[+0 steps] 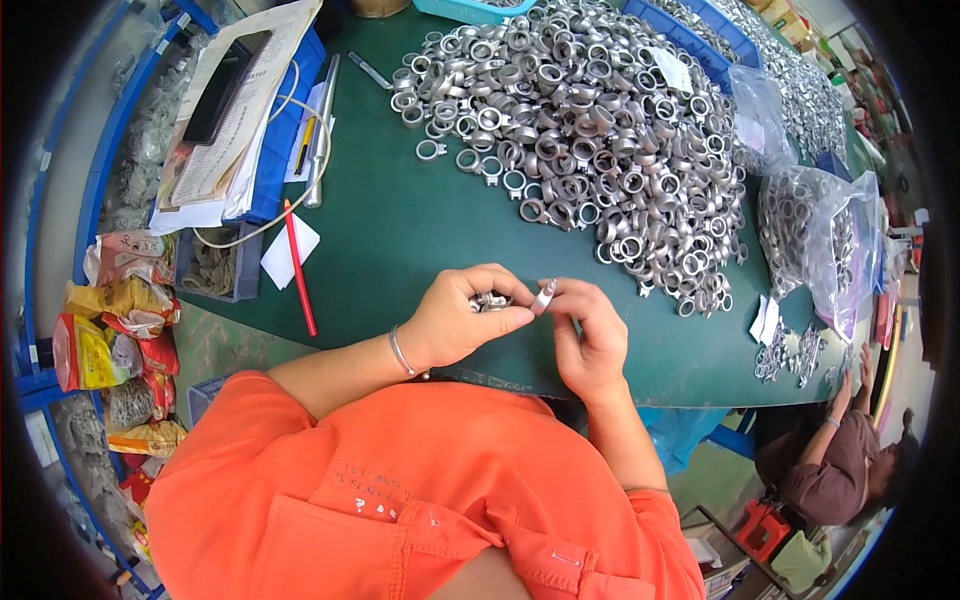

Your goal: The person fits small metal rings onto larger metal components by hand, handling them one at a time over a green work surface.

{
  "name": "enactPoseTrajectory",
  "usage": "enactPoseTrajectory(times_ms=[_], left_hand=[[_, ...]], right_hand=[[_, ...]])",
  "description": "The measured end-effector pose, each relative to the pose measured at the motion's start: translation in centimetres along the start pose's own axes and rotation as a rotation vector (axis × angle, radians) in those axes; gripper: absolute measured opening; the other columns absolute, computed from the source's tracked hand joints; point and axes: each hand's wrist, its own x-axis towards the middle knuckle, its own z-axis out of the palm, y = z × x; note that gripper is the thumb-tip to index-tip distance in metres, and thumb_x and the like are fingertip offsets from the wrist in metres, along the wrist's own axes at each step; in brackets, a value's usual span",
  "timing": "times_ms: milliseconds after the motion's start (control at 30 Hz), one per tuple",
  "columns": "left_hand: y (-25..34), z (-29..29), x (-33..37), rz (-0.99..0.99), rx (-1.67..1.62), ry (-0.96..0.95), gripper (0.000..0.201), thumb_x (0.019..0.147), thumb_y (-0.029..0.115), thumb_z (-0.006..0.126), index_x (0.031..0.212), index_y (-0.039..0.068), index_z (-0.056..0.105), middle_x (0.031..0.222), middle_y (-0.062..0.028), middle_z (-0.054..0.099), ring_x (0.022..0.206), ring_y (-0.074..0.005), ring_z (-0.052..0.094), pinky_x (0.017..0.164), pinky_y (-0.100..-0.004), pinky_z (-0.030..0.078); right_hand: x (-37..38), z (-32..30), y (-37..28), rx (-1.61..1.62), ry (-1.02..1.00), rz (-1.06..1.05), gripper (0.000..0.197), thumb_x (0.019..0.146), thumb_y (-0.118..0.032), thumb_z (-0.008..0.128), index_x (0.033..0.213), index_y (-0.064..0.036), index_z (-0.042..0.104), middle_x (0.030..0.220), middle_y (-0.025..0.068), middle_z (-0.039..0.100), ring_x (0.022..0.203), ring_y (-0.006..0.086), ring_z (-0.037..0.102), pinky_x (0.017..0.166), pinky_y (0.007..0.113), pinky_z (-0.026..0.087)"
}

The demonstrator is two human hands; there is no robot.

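My left hand (462, 318) is curled around a few small metal rings (489, 300), partly hidden by its fingers. Its thumb and forefinger reach to one grey metal ring (543, 297), which stands on edge between my two hands. From the other side, my right hand (592, 338) pinches that same ring with thumb and fingertips. Both hands are above the near edge of the green table (400, 225). Beyond them spreads a large heap of similar silver rings (590, 130), many with a small lug.
Left are a red pencil (299, 268), a blue bin (262, 170) with papers and a dark phone (222, 90), and a looping cable (318, 150). Clear bags of rings (815, 235) and loose small parts (790, 355) lie right. Another person (835, 465) sits at the far right.
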Motion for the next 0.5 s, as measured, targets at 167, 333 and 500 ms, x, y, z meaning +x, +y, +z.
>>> enactPoseTrajectory(times_ms=[167,333,500], left_hand=[[-1.5,0.0,-0.2,0.236,0.136,-0.002,0.010,0.075,0.000,0.067,0.085,0.001,0.065,0.087,-0.0046,0.058,0.078,-0.0113,0.055,0.068,-0.0238,0.044],[-1.5,0.1,-0.3,0.274,0.178,0.048,0.012,0.075,-0.001,0.067,0.086,0.002,0.064,0.086,-0.0045,0.059,0.078,-0.0104,0.055,0.068,-0.0234,0.045],[-0.6,0.4,-0.4,0.027,-0.011,0.155,0.020,0.078,0.001,0.064,0.097,0.003,0.059,0.082,-0.0022,0.058,0.064,-0.0065,0.052,0.053,-0.0191,0.041]], right_hand=[[-0.6,-0.4,-0.2,0.409,-0.084,0.409,0.021,0.090,-0.003,0.051,0.109,0.0044,0.053,0.092,0.0098,0.061,0.078,0.0124,0.059,0.066,0.024,0.049],[-0.8,0.1,0.2,0.410,-0.068,0.189,0.026,0.082,0.002,0.060,0.107,0.0032,0.056,0.103,0.0122,0.055,0.086,0.0164,0.059,0.074,0.026,0.050],[-0.8,0.2,0.5,0.414,-0.057,0.070,0.027,0.076,0.016,0.051,0.098,0.0015,0.056,0.114,0.0136,0.048,0.098,0.0207,0.055,0.085,0.031,0.048]])
